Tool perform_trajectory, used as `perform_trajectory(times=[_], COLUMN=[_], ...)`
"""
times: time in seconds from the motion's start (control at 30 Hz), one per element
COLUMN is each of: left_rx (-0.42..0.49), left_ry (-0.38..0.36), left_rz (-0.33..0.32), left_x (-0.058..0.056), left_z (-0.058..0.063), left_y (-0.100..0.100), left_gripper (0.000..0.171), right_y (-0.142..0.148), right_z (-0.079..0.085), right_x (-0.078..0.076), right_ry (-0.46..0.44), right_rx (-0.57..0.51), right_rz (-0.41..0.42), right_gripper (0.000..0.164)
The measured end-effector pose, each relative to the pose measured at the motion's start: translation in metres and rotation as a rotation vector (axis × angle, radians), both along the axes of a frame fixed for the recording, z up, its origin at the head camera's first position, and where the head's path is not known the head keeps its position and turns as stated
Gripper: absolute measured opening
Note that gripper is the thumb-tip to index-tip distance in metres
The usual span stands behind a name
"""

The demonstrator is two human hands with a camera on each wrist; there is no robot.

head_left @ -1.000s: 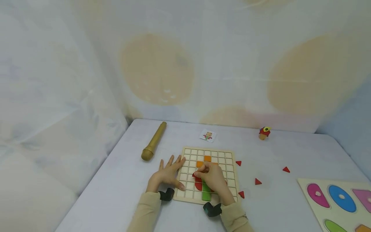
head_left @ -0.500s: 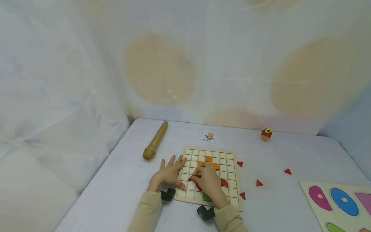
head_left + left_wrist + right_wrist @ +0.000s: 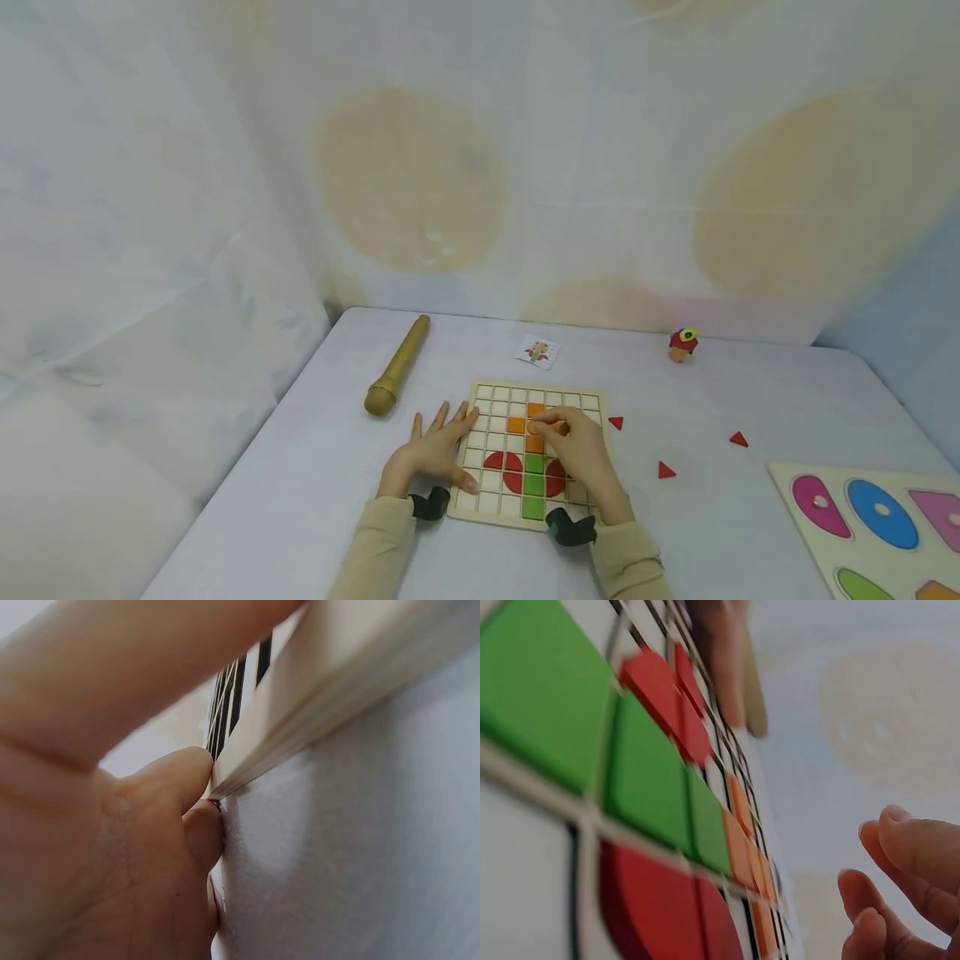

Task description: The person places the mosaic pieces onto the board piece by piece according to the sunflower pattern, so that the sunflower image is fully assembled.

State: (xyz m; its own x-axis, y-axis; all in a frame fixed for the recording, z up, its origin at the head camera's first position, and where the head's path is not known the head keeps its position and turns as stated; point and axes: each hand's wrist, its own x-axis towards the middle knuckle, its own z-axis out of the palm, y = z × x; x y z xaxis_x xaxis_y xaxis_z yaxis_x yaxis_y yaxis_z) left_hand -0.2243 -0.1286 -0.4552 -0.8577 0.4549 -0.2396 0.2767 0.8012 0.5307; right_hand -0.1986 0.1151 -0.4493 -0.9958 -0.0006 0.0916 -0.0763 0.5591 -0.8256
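Observation:
A square wooden grid board [image 3: 483, 423] lies on the table with coloured pieces in its cells. My left hand [image 3: 430, 457] rests with spread fingers along its left edge; the left wrist view shows the palm beside the board's side [image 3: 292, 727]. Above the board's right half hovers my right hand [image 3: 583, 458], fingers bent loosely. In the right wrist view its fingers [image 3: 922, 855] hold nothing visible. Green squares [image 3: 533, 484] form a column below orange squares [image 3: 516, 425]. Red curved pieces [image 3: 513, 481] flank the green, including a red piece [image 3: 492, 460] farther left. My right hand hides some cells.
Loose red triangles [image 3: 667, 470] lie right of the board. A small pattern card [image 3: 537, 352] and a parrot figure [image 3: 682, 344] are behind it. A gold microphone [image 3: 397, 367] lies at left, and a shape puzzle board [image 3: 825, 542] at front right.
My right hand has let go of the red piece, now on the board left of another red one, and moved right and up. A triangle by the right wrist has gone from view. My left hand stays put.

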Motion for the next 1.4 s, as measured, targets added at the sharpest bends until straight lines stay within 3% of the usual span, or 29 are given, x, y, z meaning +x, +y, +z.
perform_trajectory(times=[0.23,0.5,0.67,0.8,1.13,1.23,1.4], left_rx=[-0.013,-0.005,-0.011,-0.011,0.000,0.008,-0.005], left_ry=[0.012,0.010,0.002,0.007,0.010,0.019,0.005], left_rz=[0.018,-0.009,-0.013,-0.003,-0.012,-0.010,-0.013], left_x=[-0.001,-0.003,-0.003,-0.002,-0.003,-0.002,-0.003], left_z=[-0.001,-0.004,-0.005,-0.003,-0.006,-0.007,-0.008], left_y=[-0.001,-0.001,-0.001,-0.001,-0.005,-0.005,-0.003], left_gripper=[0.119,0.118,0.119,0.118,0.121,0.122,0.121], right_y=[0.047,0.091,0.098,0.096,0.097,0.101,0.097], right_z=[0.004,-0.013,-0.023,-0.023,-0.019,-0.013,0.007], right_x=[-0.003,-0.005,-0.007,-0.012,-0.017,-0.016,-0.016], right_ry=[-0.068,-0.097,-0.129,-0.104,-0.070,-0.105,-0.187], right_rx=[-0.039,-0.016,0.033,0.114,0.182,0.105,-0.123], right_rz=[-0.092,-0.192,-0.231,-0.255,-0.278,-0.254,-0.158], right_gripper=[0.027,0.037,0.043,0.045,0.028,0.026,0.036])
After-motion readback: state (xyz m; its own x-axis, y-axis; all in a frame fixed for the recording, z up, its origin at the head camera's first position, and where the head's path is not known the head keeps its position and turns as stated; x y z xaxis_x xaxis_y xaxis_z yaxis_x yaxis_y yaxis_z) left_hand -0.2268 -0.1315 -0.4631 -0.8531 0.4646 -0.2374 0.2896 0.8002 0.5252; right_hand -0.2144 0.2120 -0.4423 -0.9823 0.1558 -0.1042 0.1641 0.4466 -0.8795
